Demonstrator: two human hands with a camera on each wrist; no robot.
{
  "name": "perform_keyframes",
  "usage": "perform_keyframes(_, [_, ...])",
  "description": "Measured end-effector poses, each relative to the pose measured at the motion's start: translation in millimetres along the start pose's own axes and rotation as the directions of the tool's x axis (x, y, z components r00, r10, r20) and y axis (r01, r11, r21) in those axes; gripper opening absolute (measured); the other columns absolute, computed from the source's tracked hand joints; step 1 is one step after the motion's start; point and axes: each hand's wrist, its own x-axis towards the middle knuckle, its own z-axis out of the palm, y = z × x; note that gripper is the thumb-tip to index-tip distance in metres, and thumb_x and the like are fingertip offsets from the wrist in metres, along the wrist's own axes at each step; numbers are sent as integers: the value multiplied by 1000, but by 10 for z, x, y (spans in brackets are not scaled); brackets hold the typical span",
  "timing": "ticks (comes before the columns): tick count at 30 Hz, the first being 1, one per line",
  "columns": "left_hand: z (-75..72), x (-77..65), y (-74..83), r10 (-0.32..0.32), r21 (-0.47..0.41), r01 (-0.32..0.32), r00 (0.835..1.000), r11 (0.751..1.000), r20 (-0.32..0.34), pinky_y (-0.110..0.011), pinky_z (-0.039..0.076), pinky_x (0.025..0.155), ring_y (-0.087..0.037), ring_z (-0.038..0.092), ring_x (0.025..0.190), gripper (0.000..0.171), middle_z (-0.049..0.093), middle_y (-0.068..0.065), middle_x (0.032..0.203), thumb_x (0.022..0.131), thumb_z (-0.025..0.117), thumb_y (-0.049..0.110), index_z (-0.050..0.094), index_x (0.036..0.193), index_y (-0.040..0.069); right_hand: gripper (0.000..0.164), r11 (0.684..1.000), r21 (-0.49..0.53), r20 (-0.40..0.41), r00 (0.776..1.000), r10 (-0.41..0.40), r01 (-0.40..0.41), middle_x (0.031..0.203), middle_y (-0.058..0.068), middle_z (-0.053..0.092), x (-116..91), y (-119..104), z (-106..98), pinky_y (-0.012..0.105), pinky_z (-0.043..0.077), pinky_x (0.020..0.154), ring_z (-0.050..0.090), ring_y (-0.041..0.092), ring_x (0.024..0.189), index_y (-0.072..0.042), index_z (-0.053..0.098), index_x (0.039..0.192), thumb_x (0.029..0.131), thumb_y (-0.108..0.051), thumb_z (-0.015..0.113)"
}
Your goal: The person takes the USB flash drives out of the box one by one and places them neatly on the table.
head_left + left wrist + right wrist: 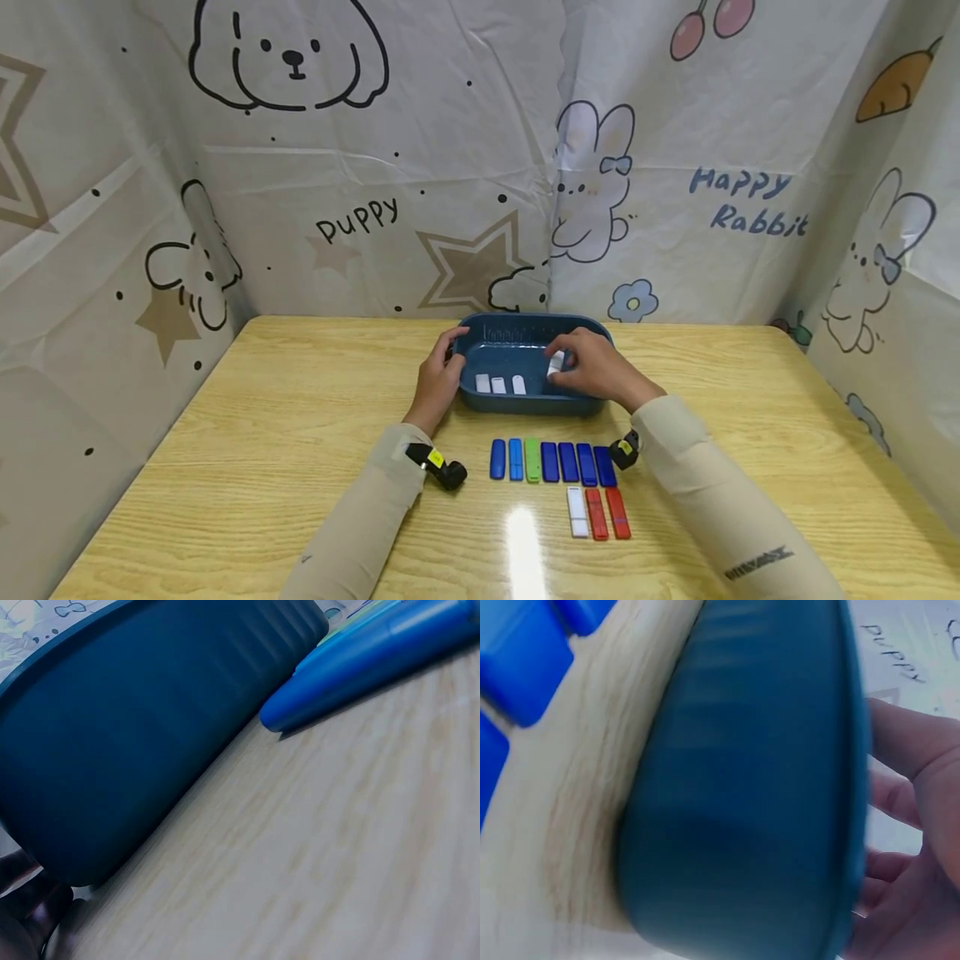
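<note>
A dark blue plastic basin (pixel 532 406) stands on the table. My left hand (pixel 438 379) grips its left end, with fingers at the rim; in the left wrist view only some dark fingers (pixel 30 904) show by the basin's corner. My right hand (pixel 596 367) reaches over the right side and pinches a white USB stick (pixel 555 364) inside the basin. Several white USB sticks (pixel 498 385) stand along the inner front wall, toward the left. In the right wrist view the basin wall hides the fingertips of the right hand (pixel 922 817).
Before the basin lies a row of blue USB sticks (pixel 567 462) with a green one (pixel 532 460) among them. Closer in lie a white stick (pixel 577 512) and two red sticks (pixel 597 513). A printed curtain (pixel 337 275) hangs behind the wooden table (pixel 300 400).
</note>
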Motion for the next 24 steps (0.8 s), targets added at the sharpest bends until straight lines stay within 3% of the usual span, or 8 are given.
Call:
perform_keyframes(12, [-10, 18, 1, 7, 0, -7, 1000, 1000, 10, -44, 29, 111, -18, 36, 136, 45, 43, 1, 148, 93, 44, 12, 51, 134, 25, 19, 990, -17, -85, 987, -138, 137, 116, 7, 53, -432, -218, -137, 38, 51, 78, 55, 23, 94, -21, 73, 103, 84, -24, 73])
perform_keyframes(19, [-11, 15, 13, 5, 3, -5, 1000, 1000, 13, -44, 29, 111, -18, 36, 136, 44, 42, 1, 148, 93, 43, 12, 52, 134, 26, 17, 980, -7, -83, 977, -199, 199, 115, 6, 51, -693, -298, -99, 27, 49, 65, 53, 15, 68, -21, 72, 101, 84, -21, 73])
perform_keyframes(24, [-4, 10, 8, -5, 7, 5, 1000, 1000, 19, -44, 29, 111, -18, 36, 136, 45, 41, 1, 149, 93, 43, 13, 51, 135, 27, 16, 971, -30, -83, 968, -238, 236, 113, 3, 51, -821, -305, -20, 25, 48, 65, 53, 12, 74, -24, 71, 99, 83, -21, 73])
